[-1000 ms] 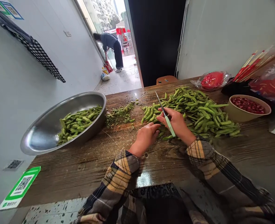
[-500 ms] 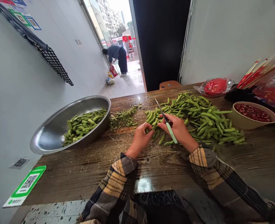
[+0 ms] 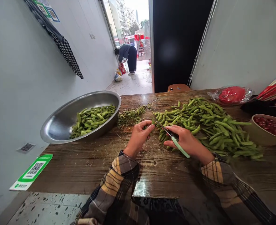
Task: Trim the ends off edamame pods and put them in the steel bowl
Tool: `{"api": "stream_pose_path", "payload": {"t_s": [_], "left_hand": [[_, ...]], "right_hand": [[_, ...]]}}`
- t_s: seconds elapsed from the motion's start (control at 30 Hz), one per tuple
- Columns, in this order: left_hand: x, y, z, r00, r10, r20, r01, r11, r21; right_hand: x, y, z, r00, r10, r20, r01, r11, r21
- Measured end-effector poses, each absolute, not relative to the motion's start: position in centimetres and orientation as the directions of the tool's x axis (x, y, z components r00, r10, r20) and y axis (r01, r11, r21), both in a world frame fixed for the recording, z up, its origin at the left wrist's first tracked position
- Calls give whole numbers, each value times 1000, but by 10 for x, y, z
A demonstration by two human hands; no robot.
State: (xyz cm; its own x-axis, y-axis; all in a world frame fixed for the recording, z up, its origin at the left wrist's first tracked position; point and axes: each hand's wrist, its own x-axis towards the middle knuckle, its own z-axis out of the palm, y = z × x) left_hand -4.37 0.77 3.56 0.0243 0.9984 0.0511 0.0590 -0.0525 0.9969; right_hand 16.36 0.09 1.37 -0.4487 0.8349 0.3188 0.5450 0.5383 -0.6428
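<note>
My left hand [image 3: 139,137] is closed in a pinch on a green soybean pod [image 3: 150,125] held over the wooden table [image 3: 88,162]. My right hand [image 3: 187,142] grips a small knife [image 3: 173,139] with a pale green handle; its blade tip meets the pod's end. A big heap of green pods [image 3: 205,122] lies just beyond and to the right of my hands. A little pile of cut ends [image 3: 130,115] lies left of the heap. A steel basin [image 3: 65,120] at the left holds trimmed pods [image 3: 93,118].
A tan bowl of red beans [image 3: 270,128] stands at the right edge, with a bagged red thing [image 3: 231,94] and red sticks [image 3: 273,89] behind it. A chair back [image 3: 178,88] shows past the far edge. Another person [image 3: 127,56] bends over in the doorway. A wall runs close on the left.
My left hand picked a pod from the heap's edge and brought it toward the knife. The knife swung from upright to slanting left, tip at the pod. The view shifted left.
</note>
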Motion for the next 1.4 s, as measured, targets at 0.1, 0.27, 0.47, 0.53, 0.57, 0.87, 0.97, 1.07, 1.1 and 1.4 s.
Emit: {"api": "stream_pose_path", "payload": {"t_s": [0.1,0.27,0.47,0.53,0.57,0.87,0.97,1.07,1.1,1.4], "left_hand": [[-43,7,37,44,996,73,114,-78,990],[-43,7,38,199,970,141,255,-190,948],[-45,6,42,278,936,218,342,-308,888],[-46,7,42,288,932,219,348,-315,883],[-47,7,42,297,929,220,349,-320,881],[-48,16,27,298,918,261,412,-370,833],[-49,16,26,292,930,222,389,-328,861],[-50,15,28,289,954,80,298,-169,939],[-51,15,29,274,961,27,250,-98,963],[-51,16,28,130,990,-59,-275,93,957]], "right_hand": [[164,1,12,-469,831,300,567,543,-619],[163,1,13,-463,835,299,583,540,-607],[163,-2,19,-495,826,269,572,543,-614],[164,-2,18,-502,818,281,555,554,-620],[164,-1,17,-509,811,291,543,564,-622],[166,1,15,-532,790,305,548,596,-587],[165,-1,20,-537,799,270,564,578,-589],[164,-1,20,-535,803,263,567,572,-593],[164,0,20,-529,805,268,563,569,-599],[163,2,18,-362,880,309,533,467,-706]]}}
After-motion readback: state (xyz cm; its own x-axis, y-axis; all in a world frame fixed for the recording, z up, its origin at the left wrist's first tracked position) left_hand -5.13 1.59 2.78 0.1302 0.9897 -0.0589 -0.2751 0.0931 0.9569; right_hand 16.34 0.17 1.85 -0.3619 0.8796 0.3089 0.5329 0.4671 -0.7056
